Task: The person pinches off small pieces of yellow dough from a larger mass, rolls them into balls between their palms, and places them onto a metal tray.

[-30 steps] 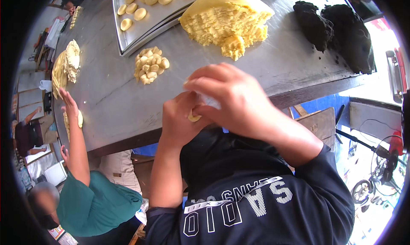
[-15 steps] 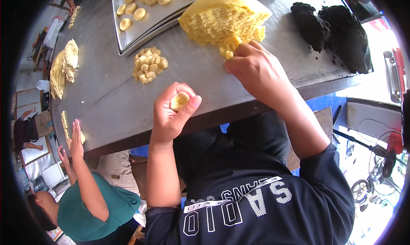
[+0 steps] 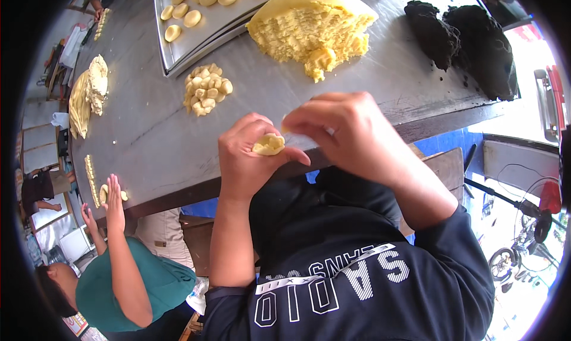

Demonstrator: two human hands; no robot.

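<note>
My left hand (image 3: 241,153) is curled around a small pale dough cup (image 3: 269,144), its hollow facing up and the thumb stretched out beside it. Just to the right, my right hand (image 3: 351,133) has its fingertips pinched together close to the cup. A little yellow paste shows at those fingertips, partly blurred by motion. Beyond both hands sits a large crumbly mound of yellow paste (image 3: 312,28), its near side torn and rough. A cluster of small dough balls (image 3: 207,89) lies on the metal table, beyond my left hand.
A metal tray (image 3: 168,58) at the back holds several round dough pieces (image 3: 192,18). Black dough lumps (image 3: 482,52) lie at the right. At the left are pale dough (image 3: 89,97) and a co-worker in a green shirt (image 3: 134,287), palms above the table edge.
My right hand has come away from the yellow mound, moving left and nearer to the dough cup. My left hand has shifted slightly right, and its thumb has swung outward from the cup.
</note>
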